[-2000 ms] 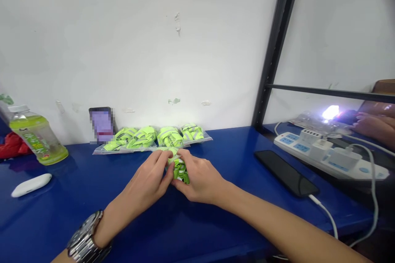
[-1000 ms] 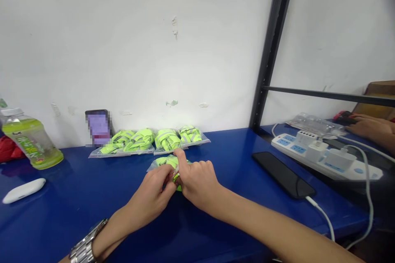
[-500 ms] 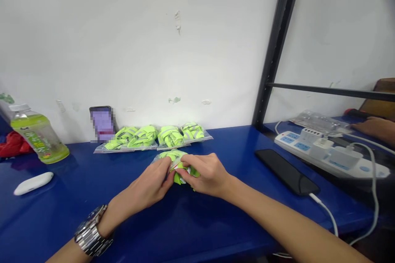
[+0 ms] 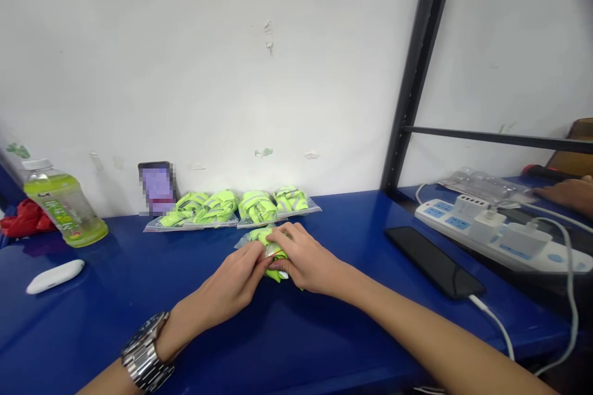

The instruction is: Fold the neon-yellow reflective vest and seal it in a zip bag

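Note:
In the middle of the blue table a clear plastic bag [image 4: 244, 238] is partly pulled round a bundled neon-yellow reflective vest [image 4: 277, 274]. My left hand [image 4: 238, 274] pinches the bag's edge from the left, wearing a metal watch on the wrist. From the right, my right hand [image 4: 306, 259] grips the bag and the vest, its fingers closed and touching the left fingertips. Part of the bundle is hidden behind both hands. Several bagged neon-yellow vests [image 4: 257, 205] lie in a row just beyond, against the wall.
A phone [image 4: 157, 188] leans on the wall. On the left are a drink bottle [image 4: 69, 207], a white case [image 4: 55, 276] and red cloth [image 4: 28, 219]. To the right lie a black phone [image 4: 433, 261] on a cable and a power strip [image 4: 504, 234]. Another person's hand [image 4: 567, 194] rests beyond.
My right hand has shifted its fingers over the top of the bundle. My left hand keeps its pinch at the bag's edge. The whole view has shifted slightly.

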`<state>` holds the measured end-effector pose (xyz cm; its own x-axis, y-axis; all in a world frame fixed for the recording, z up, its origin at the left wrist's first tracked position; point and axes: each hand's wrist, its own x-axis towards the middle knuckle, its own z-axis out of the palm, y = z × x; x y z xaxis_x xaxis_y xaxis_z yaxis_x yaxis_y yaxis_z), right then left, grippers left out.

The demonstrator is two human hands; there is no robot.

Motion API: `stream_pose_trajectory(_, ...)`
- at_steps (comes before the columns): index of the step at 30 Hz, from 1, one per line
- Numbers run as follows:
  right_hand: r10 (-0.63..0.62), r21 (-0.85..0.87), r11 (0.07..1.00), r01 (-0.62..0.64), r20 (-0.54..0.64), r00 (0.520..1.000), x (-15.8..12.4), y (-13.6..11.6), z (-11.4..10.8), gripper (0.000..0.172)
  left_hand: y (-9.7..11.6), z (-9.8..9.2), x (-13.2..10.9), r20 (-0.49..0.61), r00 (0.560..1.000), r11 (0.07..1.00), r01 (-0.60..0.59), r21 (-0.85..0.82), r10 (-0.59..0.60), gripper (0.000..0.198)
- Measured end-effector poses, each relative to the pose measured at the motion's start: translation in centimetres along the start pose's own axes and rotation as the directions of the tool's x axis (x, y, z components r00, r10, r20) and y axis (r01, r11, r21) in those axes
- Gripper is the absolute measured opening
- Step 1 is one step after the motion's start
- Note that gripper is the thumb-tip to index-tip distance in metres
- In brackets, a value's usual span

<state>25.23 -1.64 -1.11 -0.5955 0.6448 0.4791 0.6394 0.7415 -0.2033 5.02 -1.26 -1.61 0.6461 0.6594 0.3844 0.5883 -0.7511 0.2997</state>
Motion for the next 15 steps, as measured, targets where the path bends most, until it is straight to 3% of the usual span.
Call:
stream_pose_trajectory(5,0.077,-0.029,0.997,-0.078,-0.042,0.996,0.1,0.0,0.3,0.021,-0.3,-0.1,0.0,0.01,0.997,0.997,-0.072,0.022,0.071,0.022)
stream_pose_trajectory(15,0.261,-0.165,0.944,-0.287,-0.162,0.952,0.7,-0.7,1.7,0.024,0.6,1.8,-0.4,-0.014,0.97,0.916,-0.226,0.33,0.244,0.019)
